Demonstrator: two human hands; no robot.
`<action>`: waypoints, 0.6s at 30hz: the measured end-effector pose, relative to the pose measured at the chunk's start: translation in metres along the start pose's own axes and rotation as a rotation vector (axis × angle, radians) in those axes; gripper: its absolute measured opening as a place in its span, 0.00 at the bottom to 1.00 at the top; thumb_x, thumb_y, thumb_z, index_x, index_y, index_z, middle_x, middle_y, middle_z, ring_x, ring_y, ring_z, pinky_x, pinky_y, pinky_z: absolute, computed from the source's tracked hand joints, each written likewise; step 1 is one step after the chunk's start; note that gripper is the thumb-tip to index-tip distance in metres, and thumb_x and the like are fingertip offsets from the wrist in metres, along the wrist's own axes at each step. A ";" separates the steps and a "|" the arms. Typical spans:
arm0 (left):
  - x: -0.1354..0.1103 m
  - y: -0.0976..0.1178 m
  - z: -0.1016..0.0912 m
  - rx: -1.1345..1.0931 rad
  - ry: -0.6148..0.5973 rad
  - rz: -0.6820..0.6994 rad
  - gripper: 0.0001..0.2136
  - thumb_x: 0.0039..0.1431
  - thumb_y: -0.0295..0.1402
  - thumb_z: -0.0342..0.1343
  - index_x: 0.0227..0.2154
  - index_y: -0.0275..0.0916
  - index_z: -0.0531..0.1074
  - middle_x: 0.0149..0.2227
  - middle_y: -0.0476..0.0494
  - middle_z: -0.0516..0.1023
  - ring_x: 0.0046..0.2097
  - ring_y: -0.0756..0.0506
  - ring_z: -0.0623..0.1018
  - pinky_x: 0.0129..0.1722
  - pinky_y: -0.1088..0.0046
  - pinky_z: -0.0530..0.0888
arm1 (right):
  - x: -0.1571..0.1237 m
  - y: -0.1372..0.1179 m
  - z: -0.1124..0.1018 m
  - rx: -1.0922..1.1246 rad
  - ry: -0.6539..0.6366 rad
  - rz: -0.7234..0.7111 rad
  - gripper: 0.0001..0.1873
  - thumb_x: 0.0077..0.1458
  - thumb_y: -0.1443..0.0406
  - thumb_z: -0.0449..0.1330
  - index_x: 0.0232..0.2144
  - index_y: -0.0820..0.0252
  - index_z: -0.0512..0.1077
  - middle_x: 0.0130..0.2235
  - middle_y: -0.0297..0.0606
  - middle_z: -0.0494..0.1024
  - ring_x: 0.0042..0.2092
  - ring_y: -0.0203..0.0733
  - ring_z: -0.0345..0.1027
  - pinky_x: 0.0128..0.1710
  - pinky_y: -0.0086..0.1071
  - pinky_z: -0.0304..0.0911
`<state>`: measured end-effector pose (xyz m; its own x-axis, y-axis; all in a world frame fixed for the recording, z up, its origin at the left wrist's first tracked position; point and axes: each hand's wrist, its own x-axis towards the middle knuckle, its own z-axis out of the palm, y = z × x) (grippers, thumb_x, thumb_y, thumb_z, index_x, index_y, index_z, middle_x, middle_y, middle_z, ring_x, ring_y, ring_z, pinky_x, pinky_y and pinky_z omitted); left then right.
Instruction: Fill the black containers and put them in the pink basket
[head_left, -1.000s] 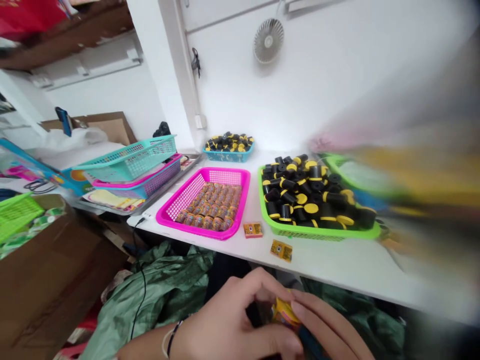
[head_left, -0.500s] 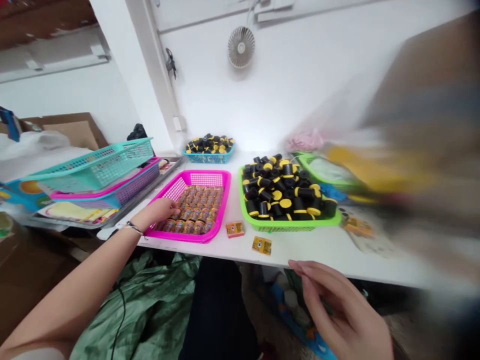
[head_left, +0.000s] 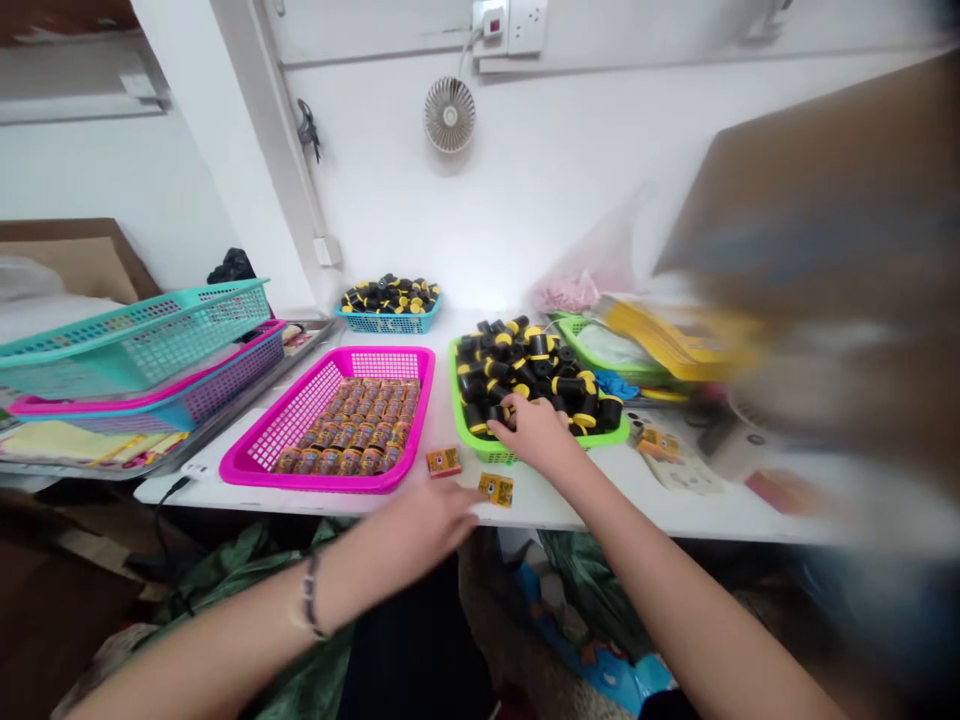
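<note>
My right hand (head_left: 536, 432) reaches over the front rim of the green basket (head_left: 466, 442). Its fingers curl down around one of the black rolls with yellow ends (head_left: 540, 368) heaped inside. My left hand (head_left: 429, 520), smeared by motion, lies at the table's front edge with its fingers stretched toward a small yellow label piece (head_left: 496, 488); nothing shows in it. A second small orange piece (head_left: 443, 461) lies just left of that. The pink basket (head_left: 255, 462) to the left holds rows of several brown-labelled rolls (head_left: 352, 428).
A small blue basket (head_left: 388, 323) of black and yellow rolls stands at the back wall under a small fan (head_left: 448, 114). Stacked teal and pink baskets (head_left: 142, 345) sit at the left. Yellow and green trays (head_left: 675, 345) and a blurred brown shape (head_left: 825, 250) fill the right.
My left hand left the pink basket and swung right to the table's front edge. My right hand rose from below the table into the green basket. The view shifted right.
</note>
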<state>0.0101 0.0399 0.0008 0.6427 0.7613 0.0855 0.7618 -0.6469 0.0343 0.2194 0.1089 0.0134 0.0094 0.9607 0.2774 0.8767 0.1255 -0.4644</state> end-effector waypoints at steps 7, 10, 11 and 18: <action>0.026 0.059 0.081 0.066 0.048 0.008 0.21 0.65 0.16 0.49 0.60 0.24 0.71 0.62 0.21 0.73 0.64 0.33 0.74 0.61 0.55 0.76 | -0.002 -0.007 0.009 0.113 0.036 0.107 0.17 0.63 0.59 0.65 0.51 0.61 0.73 0.49 0.41 0.79 0.50 0.47 0.75 0.52 0.48 0.71; 0.020 0.059 0.079 0.049 0.070 0.012 0.23 0.62 0.14 0.46 0.58 0.23 0.72 0.60 0.21 0.76 0.62 0.34 0.77 0.60 0.56 0.77 | -0.022 0.000 -0.005 0.279 0.168 0.069 0.19 0.56 0.62 0.67 0.50 0.60 0.75 0.42 0.40 0.82 0.48 0.48 0.76 0.53 0.46 0.71; 0.017 0.058 0.075 0.032 0.075 0.017 0.22 0.62 0.13 0.46 0.57 0.23 0.72 0.59 0.20 0.77 0.61 0.33 0.78 0.59 0.56 0.77 | -0.032 0.002 -0.010 0.340 0.229 0.057 0.20 0.54 0.62 0.67 0.50 0.59 0.75 0.41 0.40 0.83 0.47 0.48 0.77 0.53 0.45 0.71; 0.014 0.039 0.060 -0.220 0.164 0.028 0.21 0.63 0.16 0.47 0.55 0.35 0.75 0.51 0.35 0.84 0.51 0.40 0.84 0.52 0.63 0.82 | -0.139 0.037 -0.024 0.755 0.439 -0.009 0.18 0.61 0.61 0.61 0.53 0.55 0.72 0.48 0.45 0.81 0.47 0.46 0.81 0.48 0.39 0.78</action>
<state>0.0535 0.0283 -0.0560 0.6275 0.7378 0.2489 0.6965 -0.6747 0.2441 0.2618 -0.0260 -0.0220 0.3246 0.7964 0.5103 0.3262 0.4121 -0.8507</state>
